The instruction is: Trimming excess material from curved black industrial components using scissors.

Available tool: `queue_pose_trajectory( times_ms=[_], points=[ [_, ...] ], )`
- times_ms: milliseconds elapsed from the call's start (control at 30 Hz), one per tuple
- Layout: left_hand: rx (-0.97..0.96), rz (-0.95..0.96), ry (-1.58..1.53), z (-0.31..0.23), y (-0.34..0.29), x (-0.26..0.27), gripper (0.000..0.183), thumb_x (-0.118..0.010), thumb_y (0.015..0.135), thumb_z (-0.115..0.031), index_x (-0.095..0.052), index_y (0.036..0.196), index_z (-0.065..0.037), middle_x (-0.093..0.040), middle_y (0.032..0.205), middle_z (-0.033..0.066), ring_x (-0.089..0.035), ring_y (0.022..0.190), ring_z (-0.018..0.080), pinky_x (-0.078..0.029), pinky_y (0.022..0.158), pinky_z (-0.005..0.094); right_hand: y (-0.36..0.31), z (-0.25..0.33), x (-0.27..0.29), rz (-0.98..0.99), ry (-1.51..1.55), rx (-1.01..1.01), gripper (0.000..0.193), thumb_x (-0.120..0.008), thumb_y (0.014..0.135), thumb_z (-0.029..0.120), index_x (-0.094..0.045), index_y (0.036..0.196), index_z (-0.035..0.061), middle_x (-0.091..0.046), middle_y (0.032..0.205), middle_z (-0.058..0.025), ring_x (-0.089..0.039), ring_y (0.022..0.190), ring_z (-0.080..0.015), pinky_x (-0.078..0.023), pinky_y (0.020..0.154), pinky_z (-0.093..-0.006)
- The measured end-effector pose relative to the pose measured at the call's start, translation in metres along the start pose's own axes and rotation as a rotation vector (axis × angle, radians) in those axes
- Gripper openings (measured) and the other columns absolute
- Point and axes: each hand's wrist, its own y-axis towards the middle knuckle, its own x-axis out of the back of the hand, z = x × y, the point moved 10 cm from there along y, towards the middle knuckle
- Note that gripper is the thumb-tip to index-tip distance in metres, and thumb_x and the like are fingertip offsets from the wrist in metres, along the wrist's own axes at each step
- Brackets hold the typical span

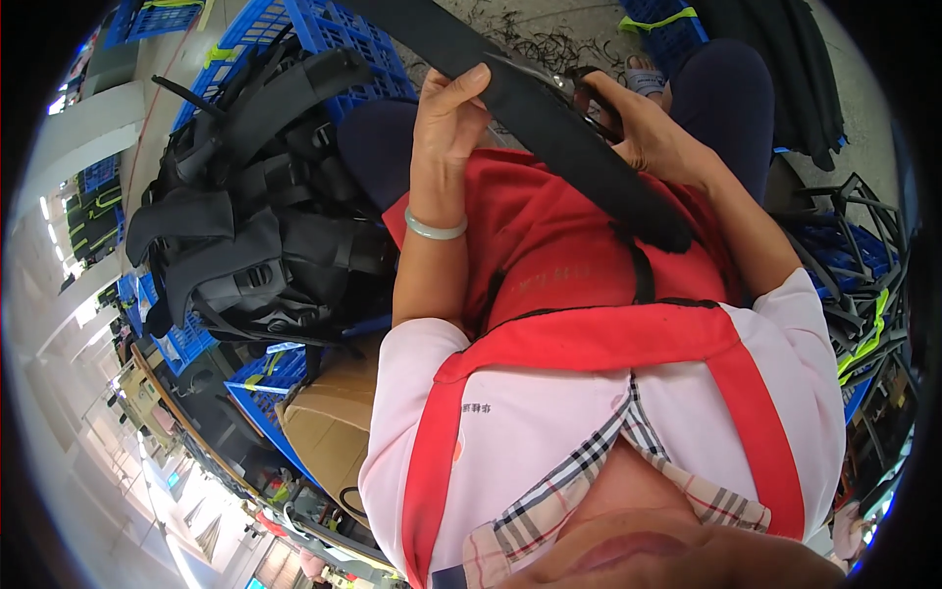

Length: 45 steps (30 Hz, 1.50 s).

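Note:
A long black padded strap (564, 137) runs slantwise across my lap, its rounded end resting over my red apron (554, 265). My left hand (453, 113) is closed on the strap, with the thumb on top and the fingers underneath. On the strap's other side, my right hand (653, 133) is closed round the dark reddish loop handles of a pair of scissors (593, 106). Their metal part lies along the strap's far edge, and the strap hides some of it. Whether the blades touch the strap I cannot tell.
Black straps with buckles (265, 245) are heaped at my left, by a blue plastic crate (358, 49). A cardboard box (339, 422) stands nearer on that side. Dark scraps (549, 44) litter the floor ahead. More black straps (868, 285) lie at my right.

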Motion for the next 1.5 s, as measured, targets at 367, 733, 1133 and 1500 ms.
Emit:
queue_pose_trajectory(
  times_ms=[367, 733, 1133, 1500],
  points=[
    [-0.056, 0.046, 0.032, 0.0, 0.0, 0.002, 0.03, -0.065, 0.079, 0.002, -0.061, 0.108, -0.004, -0.064, 0.106, 0.0086, -0.061, 0.099, 0.022, -0.046, 0.092, 0.0373, 0.006, -0.002, 0.0, -0.111, -0.085, 0.169, 0.057, -0.075, 0.07, 0.02, -0.039, 0.111, 0.0028, -0.056, 0.094, -0.0216, -0.054, 0.085, -0.041, -0.041, 0.068, -0.045],
    [-0.052, -0.003, 0.019, 0.008, 0.001, -0.001, 0.023, -0.067, 0.079, 0.0, -0.063, 0.102, -0.005, -0.065, 0.102, 0.0066, -0.061, 0.099, 0.0207, -0.046, 0.092, 0.0367, 0.02, -0.028, -0.008, -0.166, -0.24, 0.073, 0.045, -0.066, 0.072, 0.004, -0.04, 0.109, 0.0023, -0.059, 0.09, -0.0212, -0.057, 0.087, -0.0431, -0.044, 0.07, -0.0454],
    [0.303, -0.229, 0.363, 0.032, -0.01, -0.012, 0.028, -0.065, 0.082, -0.029, -0.061, 0.089, -0.001, -0.058, 0.066, 0.0023, -0.055, 0.052, 0.0093, -0.044, 0.048, 0.0195, 0.001, 0.006, 0.074, -0.516, -0.167, 0.203, 0.04, -0.07, 0.075, 0.005, -0.049, 0.109, 0.0031, -0.061, 0.098, -0.0103, -0.059, 0.087, -0.0142, -0.049, 0.073, -0.0293],
    [0.71, 0.346, 0.14, 0.118, -0.021, -0.055, 0.051, -0.052, 0.091, -0.046, -0.054, 0.116, -0.001, -0.065, 0.096, 0.0098, -0.065, 0.08, 0.016, -0.053, 0.067, 0.0284, -0.023, 0.004, 0.054, 0.006, -0.548, 0.062, 0.04, -0.069, 0.066, 0.013, -0.048, 0.098, 0.0047, -0.06, 0.089, -0.0158, -0.059, 0.086, -0.0379, -0.047, 0.07, -0.0429]
  ],
)
